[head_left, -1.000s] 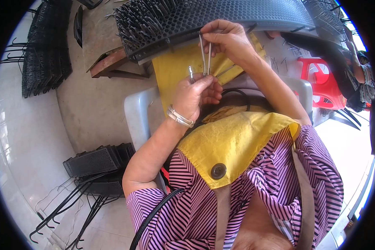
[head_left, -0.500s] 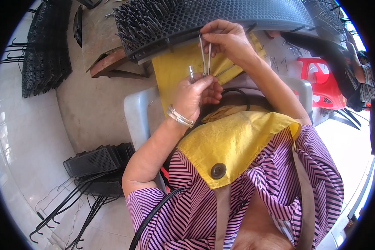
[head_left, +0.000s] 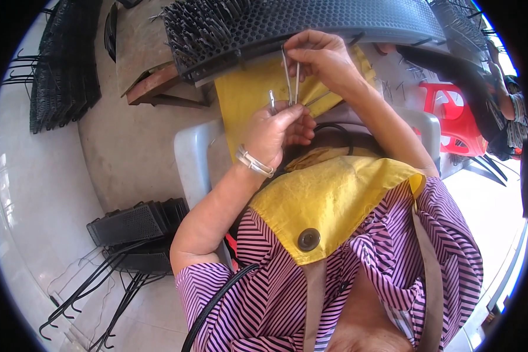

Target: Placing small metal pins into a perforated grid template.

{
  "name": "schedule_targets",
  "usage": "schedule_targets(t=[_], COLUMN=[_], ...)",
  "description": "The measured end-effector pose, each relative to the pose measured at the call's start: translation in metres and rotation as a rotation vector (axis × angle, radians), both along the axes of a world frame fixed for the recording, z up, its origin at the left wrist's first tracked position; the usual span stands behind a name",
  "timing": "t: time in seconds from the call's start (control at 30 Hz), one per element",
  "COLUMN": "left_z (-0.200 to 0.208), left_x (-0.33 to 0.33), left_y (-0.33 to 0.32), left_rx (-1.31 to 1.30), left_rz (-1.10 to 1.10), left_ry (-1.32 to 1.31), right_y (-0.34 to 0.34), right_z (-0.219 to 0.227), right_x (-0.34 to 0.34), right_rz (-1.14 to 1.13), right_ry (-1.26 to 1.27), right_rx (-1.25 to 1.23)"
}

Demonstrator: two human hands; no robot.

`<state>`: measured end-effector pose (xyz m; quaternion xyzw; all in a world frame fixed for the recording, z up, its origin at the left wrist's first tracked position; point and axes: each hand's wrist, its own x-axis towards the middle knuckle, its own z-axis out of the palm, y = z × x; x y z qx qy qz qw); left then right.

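Observation:
My left hand (head_left: 276,123) is closed, pinching the lower ends of two slim silvery metal strips (head_left: 297,82) between thumb and fingers. The strips stand upright and spread into a narrow V; whether they are joined at the bottom is hidden by my fingers. A short metal end with a slot in it (head_left: 271,98) pokes up from the same hand. Above, my right hand (head_left: 322,56) pinches the top of the left strip, its fingers close by the other strip's top. Beneath both hands hangs yellow cloth (head_left: 240,97).
A black perforated rack (head_left: 334,20) runs along the far side, with several thin metal pieces (head_left: 202,26) upright at its left. Black mesh panels (head_left: 64,70) and hooked racks (head_left: 129,226) stand left. A red stool (head_left: 452,117) and another person's arm (head_left: 501,94) are at right.
Both hands keep their grip. The metal strips and the slotted end have shifted very slightly to the right; the rest of the view has barely moved.

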<state>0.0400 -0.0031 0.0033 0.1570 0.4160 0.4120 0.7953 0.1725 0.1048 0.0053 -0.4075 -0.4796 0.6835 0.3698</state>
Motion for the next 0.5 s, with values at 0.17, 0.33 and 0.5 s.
schedule_targets(t=[0.17,0.33,0.5], left_z=[0.0007,0.0006,0.0007], left_x=[0.0004,0.0005,0.0011], left_y=[-0.0004,-0.0004,0.0001], left_rx=[0.009,0.006,0.013], left_rz=[-0.004,-0.004,0.004], left_ry=[-0.004,-0.004,-0.003], right_y=[-0.0018,-0.0021,-0.0012], right_z=[-0.0006,-0.0008,-0.0011], right_x=[0.0002,0.0003,0.001], right_rz=[-0.011,-0.01,-0.003], right_ry=[-0.037,-0.024,-0.009], right_rx=[0.002,-0.007,-0.011])
